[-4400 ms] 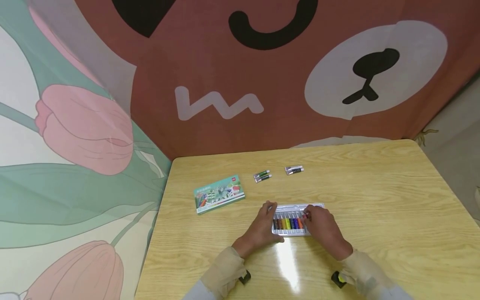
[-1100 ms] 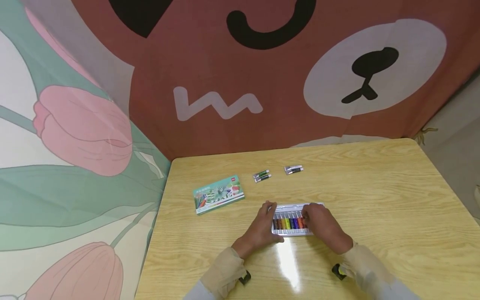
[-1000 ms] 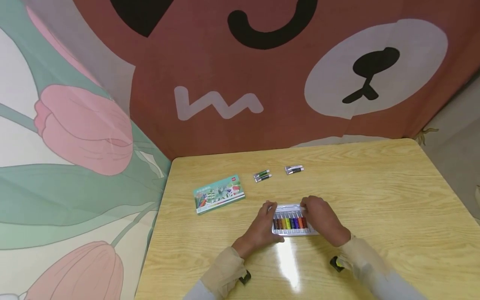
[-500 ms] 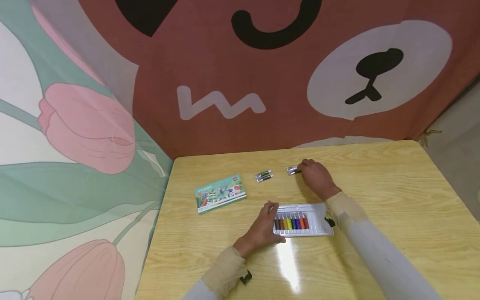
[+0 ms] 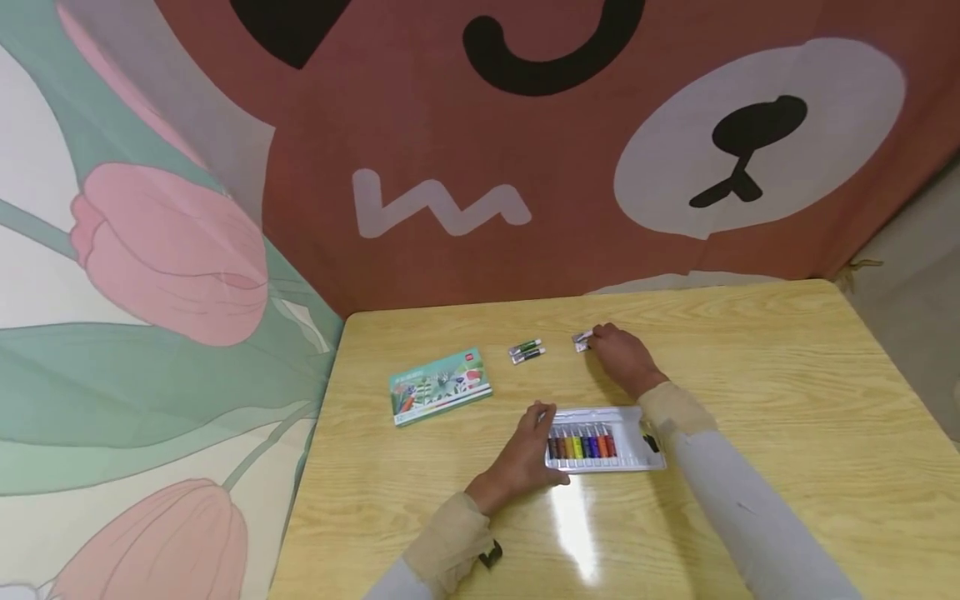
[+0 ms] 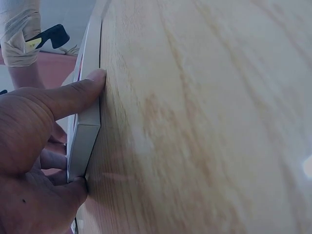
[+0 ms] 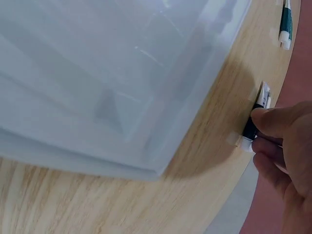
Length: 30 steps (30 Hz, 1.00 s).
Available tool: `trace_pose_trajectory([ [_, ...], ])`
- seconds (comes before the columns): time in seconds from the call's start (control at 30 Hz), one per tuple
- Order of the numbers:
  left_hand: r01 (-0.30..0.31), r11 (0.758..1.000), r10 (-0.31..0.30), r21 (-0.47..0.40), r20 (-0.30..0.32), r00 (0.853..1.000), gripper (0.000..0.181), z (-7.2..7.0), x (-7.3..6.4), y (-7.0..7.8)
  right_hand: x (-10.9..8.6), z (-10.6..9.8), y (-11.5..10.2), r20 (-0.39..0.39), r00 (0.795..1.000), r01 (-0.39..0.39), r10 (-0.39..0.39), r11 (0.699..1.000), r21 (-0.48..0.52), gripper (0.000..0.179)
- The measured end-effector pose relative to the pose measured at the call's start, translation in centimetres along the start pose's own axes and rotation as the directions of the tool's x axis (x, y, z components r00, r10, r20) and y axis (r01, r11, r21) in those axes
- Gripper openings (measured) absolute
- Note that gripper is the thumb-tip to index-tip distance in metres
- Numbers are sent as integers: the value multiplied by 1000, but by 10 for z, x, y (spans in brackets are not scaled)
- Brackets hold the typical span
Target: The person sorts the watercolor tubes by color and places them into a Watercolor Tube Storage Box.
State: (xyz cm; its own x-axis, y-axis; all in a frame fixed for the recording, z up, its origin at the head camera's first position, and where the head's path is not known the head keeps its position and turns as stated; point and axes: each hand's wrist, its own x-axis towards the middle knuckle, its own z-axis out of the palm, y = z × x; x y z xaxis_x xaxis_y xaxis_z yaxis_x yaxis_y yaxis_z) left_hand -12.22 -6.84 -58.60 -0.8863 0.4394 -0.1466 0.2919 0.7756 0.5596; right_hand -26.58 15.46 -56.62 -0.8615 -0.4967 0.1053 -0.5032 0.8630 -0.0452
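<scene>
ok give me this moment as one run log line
left hand: grips paint tray | right hand: pinches dark tube | teal box: on table

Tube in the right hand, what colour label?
Tube label: black or nearly black, best seen in the right wrist view.

On the table [image 5: 787, 400], the tray [image 5: 630, 450] is lying between the left hand [image 5: 521, 458] and the right sleeve, its row of tubes [image 5: 581, 447] filling the left and middle. The box [image 5: 441, 387] is resting farther back, leftward. Behind the tray, the loose pair [image 5: 527, 356] is lying left of the pinched tube [image 7: 251, 127], which is seemingly lying before another under the right hand [image 5: 626, 360].
</scene>
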Motion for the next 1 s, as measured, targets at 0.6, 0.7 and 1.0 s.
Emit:
trace_pose_trajectory([
  [0.6, -2, 1000, 2, 6, -3, 1000, 119, -1, -1, 0, -5, 5, -4, -60, 998, -20, 26, 995, 102, 6],
  [0.7, -6, 1000, 6, 0, -5, 1000, 119, -2, -2, 1, -6, 3, -4, -40, 998, -39, 44, 993, 116, 9],
  [1.0, -16, 1000, 16, -8, -10, 1000, 118, -2, -2, 2, -13, -5, -5, 36, 998, -47, 42, 985, 165, 23],
])
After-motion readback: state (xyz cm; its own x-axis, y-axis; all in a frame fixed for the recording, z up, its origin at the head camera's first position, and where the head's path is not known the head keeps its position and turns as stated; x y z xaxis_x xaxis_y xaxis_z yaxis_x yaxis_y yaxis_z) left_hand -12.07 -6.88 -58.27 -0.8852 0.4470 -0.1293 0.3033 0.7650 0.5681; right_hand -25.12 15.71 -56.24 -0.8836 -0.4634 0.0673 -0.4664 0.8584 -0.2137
